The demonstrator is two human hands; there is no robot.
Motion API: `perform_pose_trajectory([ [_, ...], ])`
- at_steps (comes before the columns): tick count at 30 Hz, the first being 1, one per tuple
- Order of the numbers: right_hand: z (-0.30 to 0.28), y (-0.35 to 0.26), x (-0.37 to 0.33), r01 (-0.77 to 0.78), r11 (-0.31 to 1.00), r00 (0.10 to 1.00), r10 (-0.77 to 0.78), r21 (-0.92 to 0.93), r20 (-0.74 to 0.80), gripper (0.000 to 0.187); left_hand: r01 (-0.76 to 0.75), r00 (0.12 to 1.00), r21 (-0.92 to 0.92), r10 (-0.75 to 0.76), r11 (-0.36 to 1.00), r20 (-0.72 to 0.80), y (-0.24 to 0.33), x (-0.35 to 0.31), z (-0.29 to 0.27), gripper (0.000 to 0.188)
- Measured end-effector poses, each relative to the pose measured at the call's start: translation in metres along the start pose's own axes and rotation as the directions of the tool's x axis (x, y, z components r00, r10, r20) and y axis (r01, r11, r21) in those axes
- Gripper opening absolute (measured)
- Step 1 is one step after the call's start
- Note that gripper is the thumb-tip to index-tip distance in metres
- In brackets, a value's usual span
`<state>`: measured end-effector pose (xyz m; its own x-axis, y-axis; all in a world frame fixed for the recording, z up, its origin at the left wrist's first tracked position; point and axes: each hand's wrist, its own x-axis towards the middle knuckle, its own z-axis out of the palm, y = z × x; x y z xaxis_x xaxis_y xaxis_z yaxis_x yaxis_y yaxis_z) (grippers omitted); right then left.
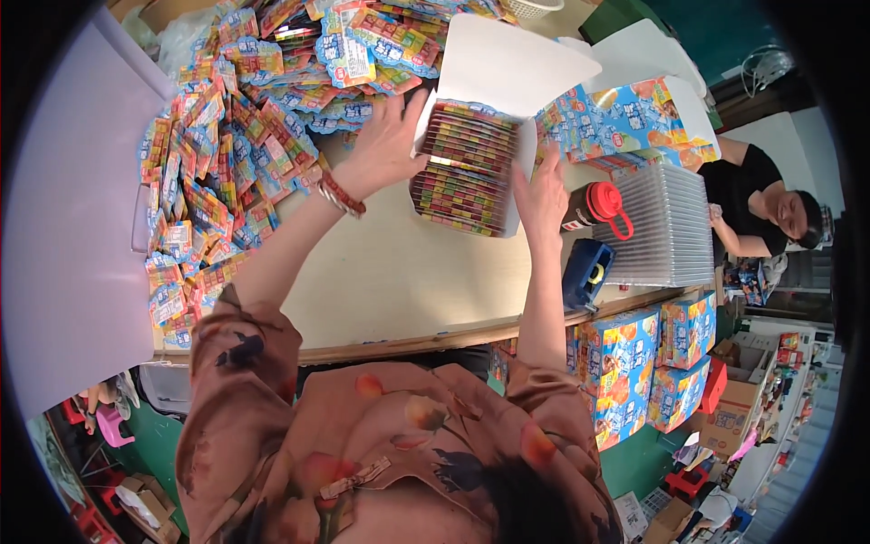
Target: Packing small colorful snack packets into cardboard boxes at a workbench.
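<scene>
An open cardboard box (510,222) stands on the table, its white lid (517,59) raised at the far side. Tightly lined up inside it is a row of flat, colourful packets (467,172). At the box's left wall is my left hand (385,150), thumb at the edge and fingers reaching up along the side flap. My right hand (542,195) holds the right wall, with its thumb at the rim and the fingers outside. The box sits between both hands.
A big heap of blue and red packets (258,136) covers the table's left and far side. To the right are a red-lidded bottle (598,204), a blue tape dispenser (587,275), stacked clear plastic trays (666,227) and printed boxes (621,372). Another person (752,195) is at the right.
</scene>
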<state>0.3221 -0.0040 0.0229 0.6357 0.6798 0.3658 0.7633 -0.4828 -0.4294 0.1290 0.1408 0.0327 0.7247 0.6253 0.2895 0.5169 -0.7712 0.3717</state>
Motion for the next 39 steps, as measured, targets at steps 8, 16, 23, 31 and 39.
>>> perform_pose_trajectory([
  [8,-0.018,0.014,-0.062,-0.003,0.949,0.951,-0.095,0.315,0.294,0.047,0.187,0.958,-0.439,-0.064,0.879,0.28,0.017,-0.079,-0.028,0.073],
  [16,-0.035,-0.044,-0.14,0.117,0.985,0.985,-0.131,0.13,0.11,0.062,0.415,0.895,-0.242,-0.346,0.877,0.283,0.004,-0.162,-0.039,0.065],
  [23,-0.002,-0.07,-0.115,0.589,0.778,0.706,-0.627,0.219,0.329,0.015,0.067,0.995,0.122,-0.075,0.99,0.064,0.054,-0.179,-0.022,0.053],
  [31,-0.007,-0.076,-0.081,0.53,0.748,0.593,-0.664,0.4,0.454,0.014,0.1,0.992,0.144,-0.109,0.984,0.059,0.062,-0.174,-0.006,0.059],
  [39,0.018,-0.063,-0.048,0.581,0.805,0.798,-0.592,0.12,0.11,0.023,0.16,0.985,0.104,-0.166,0.982,0.046,0.07,-0.153,-0.003,0.061],
])
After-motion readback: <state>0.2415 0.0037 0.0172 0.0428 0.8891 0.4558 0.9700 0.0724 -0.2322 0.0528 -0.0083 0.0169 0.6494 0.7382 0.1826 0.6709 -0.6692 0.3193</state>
